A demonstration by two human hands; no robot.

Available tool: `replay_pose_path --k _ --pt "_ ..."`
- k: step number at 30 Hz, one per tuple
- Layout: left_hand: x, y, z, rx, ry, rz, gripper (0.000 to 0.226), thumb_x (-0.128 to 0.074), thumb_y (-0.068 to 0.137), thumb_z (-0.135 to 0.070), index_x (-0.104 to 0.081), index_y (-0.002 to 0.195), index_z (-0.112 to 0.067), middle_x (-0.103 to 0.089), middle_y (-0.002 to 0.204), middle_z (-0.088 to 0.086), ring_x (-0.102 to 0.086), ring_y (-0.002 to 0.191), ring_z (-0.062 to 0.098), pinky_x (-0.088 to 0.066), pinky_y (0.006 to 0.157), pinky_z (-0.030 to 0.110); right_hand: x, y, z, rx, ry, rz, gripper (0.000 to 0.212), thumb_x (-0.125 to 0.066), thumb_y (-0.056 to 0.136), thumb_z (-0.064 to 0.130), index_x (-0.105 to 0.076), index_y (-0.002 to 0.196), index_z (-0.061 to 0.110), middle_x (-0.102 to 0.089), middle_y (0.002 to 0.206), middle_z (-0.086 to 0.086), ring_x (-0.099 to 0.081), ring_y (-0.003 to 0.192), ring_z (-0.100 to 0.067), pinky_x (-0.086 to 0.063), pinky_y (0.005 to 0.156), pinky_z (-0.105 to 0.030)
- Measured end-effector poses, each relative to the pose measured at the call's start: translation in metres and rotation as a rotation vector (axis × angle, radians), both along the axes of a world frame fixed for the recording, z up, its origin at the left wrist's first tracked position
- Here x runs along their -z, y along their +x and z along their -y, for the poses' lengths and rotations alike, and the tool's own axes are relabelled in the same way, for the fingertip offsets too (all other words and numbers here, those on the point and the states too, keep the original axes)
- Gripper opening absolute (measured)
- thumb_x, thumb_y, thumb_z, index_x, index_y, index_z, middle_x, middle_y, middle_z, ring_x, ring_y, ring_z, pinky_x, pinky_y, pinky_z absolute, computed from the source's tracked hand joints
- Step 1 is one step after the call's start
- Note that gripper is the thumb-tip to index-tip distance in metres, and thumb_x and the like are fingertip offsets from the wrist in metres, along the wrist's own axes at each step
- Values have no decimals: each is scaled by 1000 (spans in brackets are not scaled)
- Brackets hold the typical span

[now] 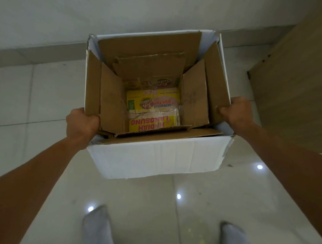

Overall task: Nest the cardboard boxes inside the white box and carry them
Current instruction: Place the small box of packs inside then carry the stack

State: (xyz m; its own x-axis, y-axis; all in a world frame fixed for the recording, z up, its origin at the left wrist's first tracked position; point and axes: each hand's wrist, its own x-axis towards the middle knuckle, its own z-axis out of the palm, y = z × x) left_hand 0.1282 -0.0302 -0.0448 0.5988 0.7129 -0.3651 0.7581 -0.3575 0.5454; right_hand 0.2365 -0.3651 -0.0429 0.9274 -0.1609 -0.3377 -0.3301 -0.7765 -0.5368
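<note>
Both hands, left hand and right hand, grip white box; fingertips hidden.

The white box is matt cardboard outside, raw brown inside. The printed cartons look glossy. The floor tiles are smooth and shiny.

left hand, right hand grip white box rim | cardboard boxes nested (open top)

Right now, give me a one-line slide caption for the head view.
Left hand and right hand grip opposite rims of the white box, brown cardboard boxes nested inside, above a tiled floor.
</note>
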Motion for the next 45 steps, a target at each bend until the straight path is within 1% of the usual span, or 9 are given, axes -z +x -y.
replay_pose_path --k 5,13,19,25,27,31,36,40,45 --pt "0 10 87 -5 28 22 21 -56 78 -2 -67 96 0 -62 87 12 -57 75 30 -43 69 31 2 6 85 1 19 19 35 -68 81 14 -64 109 -7 -67 111 -25 -64 99 -38 -50 80 -35" --pt "4 26 180 -25 41 36 24 -56 81 -3 -67 102 1 -60 89 12 -55 77 29 -43 71 29 3 26 171 -24 -37 6 40 -66 85 19 -57 116 -3 -63 117 -23 -60 105 -38 -45 79 -33" --pt "5 42 221 -18 45 25 27 -55 82 -4 -66 107 0 -62 97 14 -55 79 29 -44 74 29 1 40 202 -65 -227 -7 40 -63 85 12 -50 121 -1 -58 121 -23 -57 108 -38 -45 79 -39" --pt "5 58 253 35 48 45 8 -54 84 -4 -58 88 -9 -52 69 3 -46 55 16 -41 69 25 7 39 219 -243 -323 162 84 -69 81 5 -14 145 -7 -39 142 -26 -47 125 -36 -43 100 -42" --pt "7 62 260 43 38 44 7 -53 84 -3 -57 86 -8 -46 64 -3 -43 53 11 -40 57 25 11 41 224 -250 -326 180 91 -70 80 5 -8 146 -8 -30 147 -28 -41 131 -37 -40 106 -43" --pt "9 71 266 46 42 33 19 -51 84 -1 -50 68 -12 -45 64 -2 -42 53 11 -32 46 19 10 40 233 -360 -418 202 90 -67 83 7 -4 145 -9 -15 154 -29 -24 142 -38 -29 115 -42" --pt "12 74 266 55 47 42 8 -52 82 -2 -56 87 -8 -44 65 -2 -42 53 12 -34 46 20 7 39 235 -495 -570 257 81 -57 86 6 -4 146 -8 -11 156 -28 -12 145 -37 -12 120 -44" --pt "14 73 265 62 16 50 16 -54 84 -6 -50 70 -14 -46 64 -3 -43 53 11 -36 47 20 7 41 234 -493 -583 233 80 -55 87 6 -4 146 -7 -10 156 -27 -10 146 -38 -10 119 -44" --pt "12 72 263 80 -41 33 23 -58 87 -14 -48 66 -20 -53 71 0 -48 57 14 -44 61 28 4 42 236 -522 -607 197 80 -56 87 12 -5 147 -4 -10 157 -25 -8 146 -36 -9 119 -44"
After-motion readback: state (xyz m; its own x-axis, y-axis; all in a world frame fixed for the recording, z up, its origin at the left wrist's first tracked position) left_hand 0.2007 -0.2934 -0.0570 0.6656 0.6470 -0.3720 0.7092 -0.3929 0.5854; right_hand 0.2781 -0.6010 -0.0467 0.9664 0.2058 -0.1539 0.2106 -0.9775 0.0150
